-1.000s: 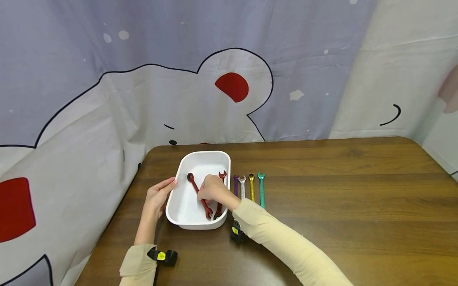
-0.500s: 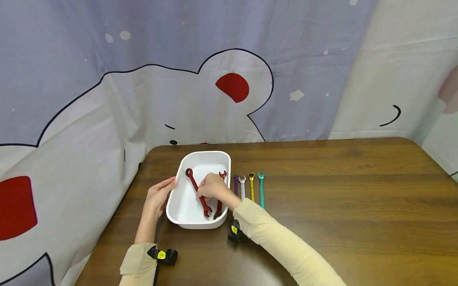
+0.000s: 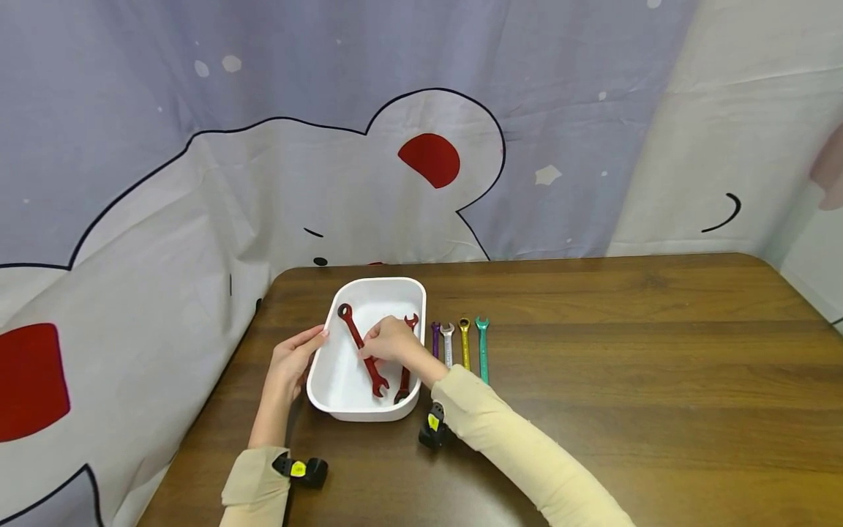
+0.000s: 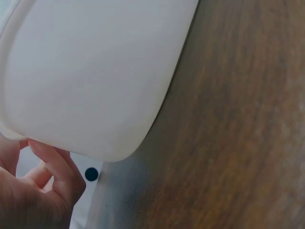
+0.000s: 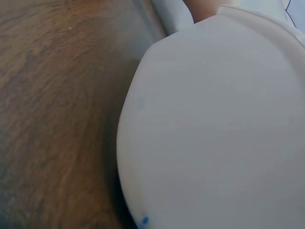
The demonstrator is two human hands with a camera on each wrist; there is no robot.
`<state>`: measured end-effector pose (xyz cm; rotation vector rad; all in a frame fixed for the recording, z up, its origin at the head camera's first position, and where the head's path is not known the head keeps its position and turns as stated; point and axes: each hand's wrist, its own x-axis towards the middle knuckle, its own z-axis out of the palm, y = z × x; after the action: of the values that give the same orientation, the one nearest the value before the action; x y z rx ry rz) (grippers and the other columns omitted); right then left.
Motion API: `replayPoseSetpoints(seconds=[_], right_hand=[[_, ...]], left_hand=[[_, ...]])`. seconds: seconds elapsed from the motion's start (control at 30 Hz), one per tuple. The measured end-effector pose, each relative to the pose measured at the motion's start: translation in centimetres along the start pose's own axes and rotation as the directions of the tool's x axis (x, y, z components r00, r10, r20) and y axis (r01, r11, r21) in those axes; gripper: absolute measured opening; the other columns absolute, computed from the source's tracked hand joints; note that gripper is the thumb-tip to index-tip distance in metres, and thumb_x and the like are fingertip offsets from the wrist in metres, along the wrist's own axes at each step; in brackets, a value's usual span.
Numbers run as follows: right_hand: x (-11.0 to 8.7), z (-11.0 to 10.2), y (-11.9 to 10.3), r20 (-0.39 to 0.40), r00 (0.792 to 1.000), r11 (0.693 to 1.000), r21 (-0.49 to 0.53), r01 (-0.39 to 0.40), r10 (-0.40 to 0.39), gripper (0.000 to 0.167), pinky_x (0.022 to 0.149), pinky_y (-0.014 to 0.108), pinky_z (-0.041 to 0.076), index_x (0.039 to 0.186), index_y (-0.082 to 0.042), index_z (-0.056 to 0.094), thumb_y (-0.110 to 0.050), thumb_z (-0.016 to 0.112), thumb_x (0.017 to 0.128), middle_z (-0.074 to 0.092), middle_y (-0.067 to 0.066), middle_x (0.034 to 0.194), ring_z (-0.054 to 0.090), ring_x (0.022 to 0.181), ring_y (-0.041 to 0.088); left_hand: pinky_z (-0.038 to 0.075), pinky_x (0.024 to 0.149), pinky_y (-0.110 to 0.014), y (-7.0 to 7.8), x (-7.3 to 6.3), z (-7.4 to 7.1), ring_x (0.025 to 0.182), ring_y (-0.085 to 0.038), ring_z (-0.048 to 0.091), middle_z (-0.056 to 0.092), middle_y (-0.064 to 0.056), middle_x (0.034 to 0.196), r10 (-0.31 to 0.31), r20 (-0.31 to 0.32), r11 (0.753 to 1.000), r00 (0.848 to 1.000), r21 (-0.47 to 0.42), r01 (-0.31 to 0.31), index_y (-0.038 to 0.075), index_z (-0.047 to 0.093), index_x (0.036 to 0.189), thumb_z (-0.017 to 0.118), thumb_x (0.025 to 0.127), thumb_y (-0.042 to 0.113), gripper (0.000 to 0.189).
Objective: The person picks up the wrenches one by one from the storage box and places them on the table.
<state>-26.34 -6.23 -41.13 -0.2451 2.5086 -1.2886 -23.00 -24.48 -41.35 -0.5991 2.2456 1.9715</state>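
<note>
A white plastic tub [image 3: 375, 294] stands at the left of the table. My left hand [image 3: 290, 360] grips its left rim, thumb on top; in the left wrist view the curled fingers [image 4: 55, 167] touch the outer wall. Inside the tub my right hand [image 3: 395, 342] pinches a red combination wrench [image 3: 353, 331] by its shaft. That wrench slants, ring end at the far left and open jaw near the front. A second red wrench [image 3: 403, 384] lies along the right wall, partly behind the right hand. In the right wrist view the tub's outer wall [image 5: 214, 124] hides that hand.
Right of the tub, a purple wrench [image 3: 435, 338], a silver wrench [image 3: 448, 342], a yellow wrench [image 3: 465, 344] and a teal wrench [image 3: 483, 348] lie side by side. The right sleeve partly covers them. A printed curtain [image 3: 560, 132] hangs behind the wooden table [image 3: 626, 366].
The pinched red wrench has shifted slightly away and to the left within the tub, along with the right hand. My left hand keeps its place on the rim.
</note>
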Motion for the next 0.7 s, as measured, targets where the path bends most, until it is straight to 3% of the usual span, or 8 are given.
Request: replayPoseSetpoints(seconds=[0.27,0.7], right_hand=[[0.05,-0.03,-0.12,0.032,0.999,0.996,0.090,-0.016,0.014,0.015,0.053,0.018,0.039,0.067,-0.010,0.068,-0.016,0.077,0.078,0.068,0.001,0.062,0.058,0.049,0.008],[-0.91,0.28,-1.03,0.008,1.000,1.000,0.023,0.007,-0.007,0.016,0.049,0.018,0.043,0.072,-0.011,0.065,-0.016,0.078,0.077,0.062,-0.002,0.060,0.062,0.048,0.009]], left_hand=[[0.055,0.069,-0.026,0.16,-0.14,-0.04,0.082,-0.006,0.063,0.061,-0.012,0.122,0.002,0.005,1.000,1.000,-0.014,-0.002,0.006,0.051,0.138,0.065,0.092,0.029,0.054],[0.055,0.067,-0.025,0.17,0.08,-0.11,0.078,-0.006,0.063,0.066,0.003,0.100,-0.008,0.010,1.000,1.000,-0.025,0.008,0.006,0.051,0.138,0.066,0.091,0.028,0.054]])
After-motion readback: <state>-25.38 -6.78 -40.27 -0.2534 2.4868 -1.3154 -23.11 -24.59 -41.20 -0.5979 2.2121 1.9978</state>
